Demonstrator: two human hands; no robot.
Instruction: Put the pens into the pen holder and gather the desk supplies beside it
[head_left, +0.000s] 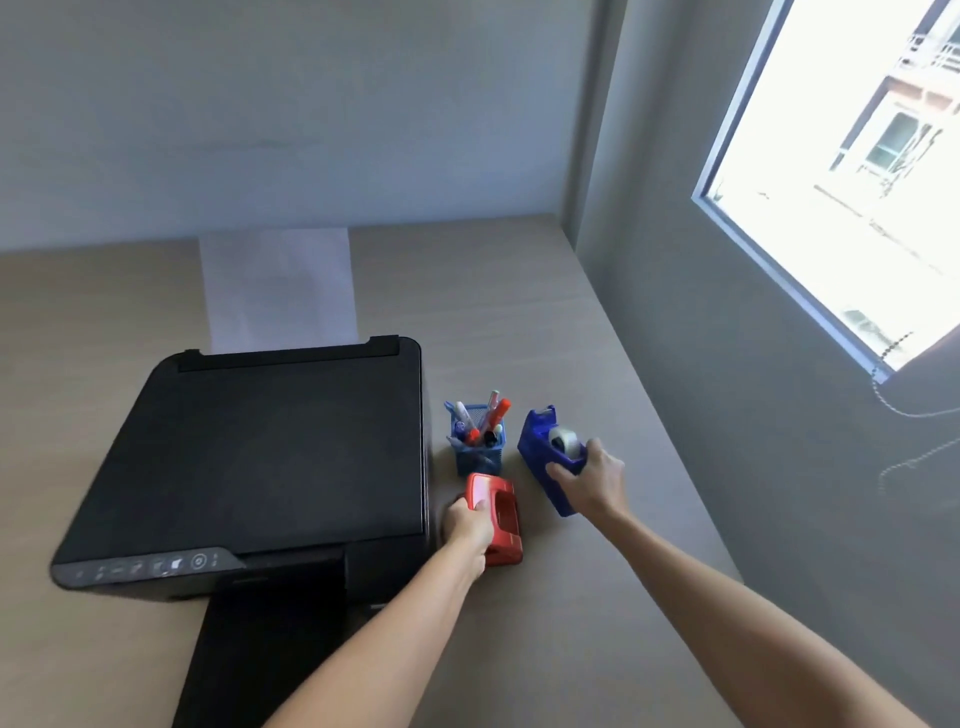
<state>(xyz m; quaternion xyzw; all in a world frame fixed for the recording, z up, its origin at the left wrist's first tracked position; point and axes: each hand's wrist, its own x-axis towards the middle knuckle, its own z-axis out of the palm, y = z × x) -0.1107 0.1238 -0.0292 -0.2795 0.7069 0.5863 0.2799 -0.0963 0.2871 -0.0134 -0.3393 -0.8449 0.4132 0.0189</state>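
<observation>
I see a printer (270, 457) on the desk (519, 312), toward its left. Just right of it stands the pen holder (479, 457) with pens (496, 415) in it. The tape dispenser (550, 457) sits to its right, the hole punch (501, 519) before it, nearer the desk's front edge.

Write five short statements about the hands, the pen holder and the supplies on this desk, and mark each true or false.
1. The left hand grips the red hole punch. True.
2. The right hand holds a pen. False: it grips the blue tape dispenser.
3. The pen holder is empty. False: several pens stand in it.
4. The pen holder sits to the right of the black printer. True.
5. The tape dispenser has no roll. False: a tape roll sits in it.
</observation>
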